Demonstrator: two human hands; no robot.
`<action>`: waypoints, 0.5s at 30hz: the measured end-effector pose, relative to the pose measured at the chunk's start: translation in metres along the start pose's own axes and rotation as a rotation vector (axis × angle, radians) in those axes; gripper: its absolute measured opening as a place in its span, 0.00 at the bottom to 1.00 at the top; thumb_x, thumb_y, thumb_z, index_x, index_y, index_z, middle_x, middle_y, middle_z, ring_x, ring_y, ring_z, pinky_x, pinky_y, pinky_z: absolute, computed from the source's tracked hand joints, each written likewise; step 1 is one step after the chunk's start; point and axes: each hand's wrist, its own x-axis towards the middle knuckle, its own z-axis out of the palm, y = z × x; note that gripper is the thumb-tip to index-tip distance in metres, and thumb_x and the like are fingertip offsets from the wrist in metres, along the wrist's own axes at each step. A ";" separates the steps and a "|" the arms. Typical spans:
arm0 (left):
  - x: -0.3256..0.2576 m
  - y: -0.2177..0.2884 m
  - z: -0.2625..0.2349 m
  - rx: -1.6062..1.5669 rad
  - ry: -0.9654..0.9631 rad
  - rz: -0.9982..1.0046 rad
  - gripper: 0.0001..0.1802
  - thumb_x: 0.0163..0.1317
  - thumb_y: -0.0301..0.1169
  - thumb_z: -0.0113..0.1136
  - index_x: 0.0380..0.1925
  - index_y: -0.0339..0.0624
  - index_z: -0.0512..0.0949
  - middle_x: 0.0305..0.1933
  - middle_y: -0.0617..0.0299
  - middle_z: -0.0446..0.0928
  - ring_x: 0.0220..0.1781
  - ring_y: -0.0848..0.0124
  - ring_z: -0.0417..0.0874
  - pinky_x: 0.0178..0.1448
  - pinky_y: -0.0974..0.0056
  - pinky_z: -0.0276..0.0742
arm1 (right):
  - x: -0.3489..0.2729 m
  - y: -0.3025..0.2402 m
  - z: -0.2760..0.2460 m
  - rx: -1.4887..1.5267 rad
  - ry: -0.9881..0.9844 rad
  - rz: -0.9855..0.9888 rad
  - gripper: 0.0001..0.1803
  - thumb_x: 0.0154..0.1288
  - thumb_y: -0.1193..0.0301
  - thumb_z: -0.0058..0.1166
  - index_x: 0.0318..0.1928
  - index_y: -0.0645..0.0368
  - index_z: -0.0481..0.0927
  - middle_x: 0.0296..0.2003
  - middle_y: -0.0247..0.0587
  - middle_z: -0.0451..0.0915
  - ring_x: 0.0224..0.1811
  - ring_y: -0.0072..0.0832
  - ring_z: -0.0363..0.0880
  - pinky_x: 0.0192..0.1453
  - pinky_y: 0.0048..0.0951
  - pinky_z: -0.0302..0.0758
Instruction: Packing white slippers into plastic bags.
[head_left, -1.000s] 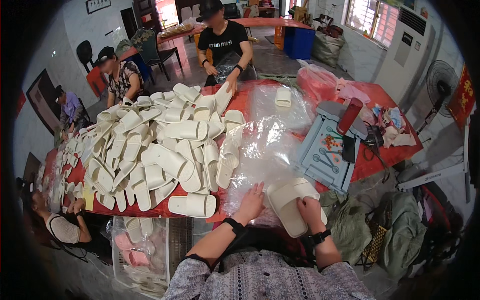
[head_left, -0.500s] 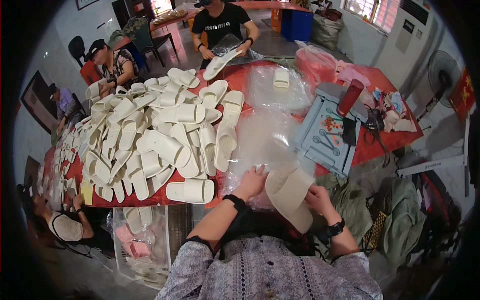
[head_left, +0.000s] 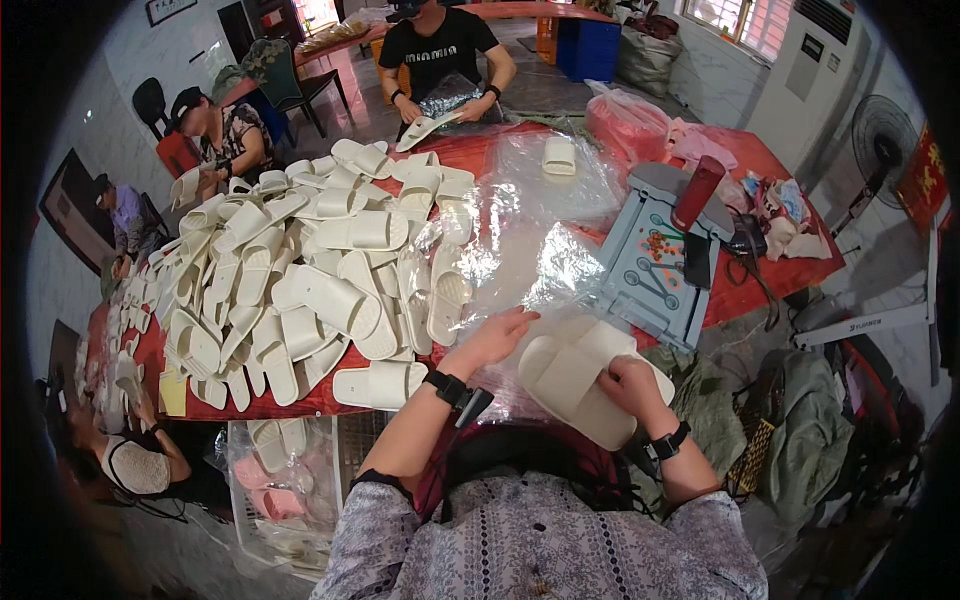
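At the near edge of the red surface [head_left: 460, 150], the right hand [head_left: 638, 388] has its grip clamped on a pair of cream slippers [head_left: 560, 375]. The left hand [head_left: 503, 337] is at the clear film [head_left: 545, 275] just beyond; whether its grip pinches it, I cannot tell. This pair seems unfinished: no film visibly wraps the heels. Much appears left, with a large slipper heap [head_left: 330, 297] lying loose at left.

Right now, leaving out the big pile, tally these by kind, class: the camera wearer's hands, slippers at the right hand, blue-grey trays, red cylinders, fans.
Hands (left hand, right hand): 2
Cream slippers at the right hand: 2
Blue-grey tray: 1
Red cylinder: 1
Fan: 1
Total: 7
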 end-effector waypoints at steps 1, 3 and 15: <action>-0.002 0.009 -0.003 0.028 -0.015 0.009 0.20 0.68 0.33 0.45 0.58 0.43 0.72 0.63 0.44 0.69 0.63 0.49 0.69 0.67 0.53 0.64 | -0.001 -0.001 0.000 -0.001 0.001 0.000 0.16 0.56 0.64 0.56 0.20 0.64 0.73 0.21 0.54 0.73 0.27 0.53 0.73 0.31 0.47 0.70; -0.010 0.026 -0.005 0.165 0.018 0.032 0.20 0.67 0.32 0.46 0.57 0.43 0.73 0.64 0.44 0.68 0.64 0.47 0.68 0.67 0.53 0.64 | -0.004 -0.008 0.000 -0.031 0.008 -0.005 0.16 0.57 0.63 0.56 0.21 0.63 0.74 0.21 0.52 0.74 0.27 0.51 0.75 0.31 0.46 0.71; -0.020 0.081 0.029 0.421 0.182 0.384 0.23 0.61 0.27 0.52 0.58 0.41 0.71 0.66 0.42 0.63 0.69 0.43 0.60 0.70 0.49 0.59 | 0.028 -0.019 0.041 -0.029 0.268 0.010 0.16 0.61 0.65 0.54 0.21 0.63 0.74 0.21 0.53 0.75 0.27 0.52 0.76 0.31 0.45 0.72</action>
